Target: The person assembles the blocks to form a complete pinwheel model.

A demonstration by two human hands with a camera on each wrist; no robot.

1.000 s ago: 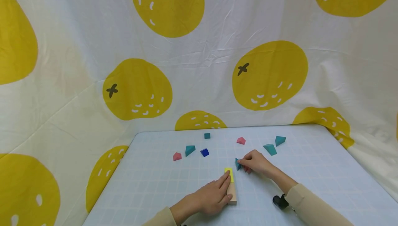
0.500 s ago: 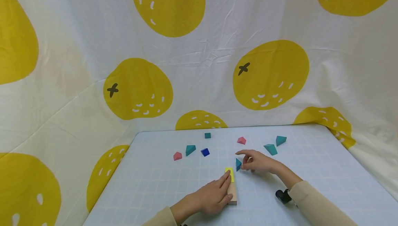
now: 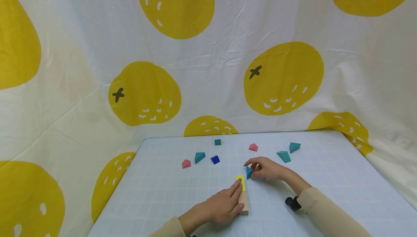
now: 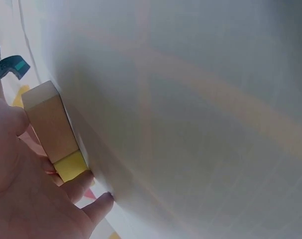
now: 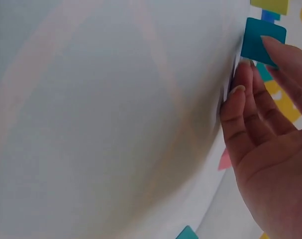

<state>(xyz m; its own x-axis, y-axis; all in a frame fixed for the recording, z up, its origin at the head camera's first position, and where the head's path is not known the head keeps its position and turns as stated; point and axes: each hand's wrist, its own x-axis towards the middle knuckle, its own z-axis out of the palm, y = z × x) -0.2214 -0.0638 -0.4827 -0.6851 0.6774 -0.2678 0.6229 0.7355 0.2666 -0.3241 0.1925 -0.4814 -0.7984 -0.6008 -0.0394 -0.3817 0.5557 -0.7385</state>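
head view: the right hand is at the small blue wedge, its index finger reaching over the wedge and the thumb close to the near right side. right wrist view shows one fingertip overlapping the wedge's flat face, with the other fingers bent beside it and low over the table. whether finger and thumb really pinch the wedge i cannot tell. the wedge sits on the table, just beside the far right corner of the yellow block.

the left hand lies with its fingers fairly straight, fingertips on the yellow block and thumb on the plain wooden block; the two blocks stand end to end in a line.

the step in hand looks like handling the wedge while the left hand steadies that line. the next move, i would judge, calls for a sure hold on the wedge and a light left hand, so the line does not slide.

farther out, a dark blue block and a pink block lie to the left, and a teal block beyond the right hand. a white cloth with yellow fruit prints hangs behind.
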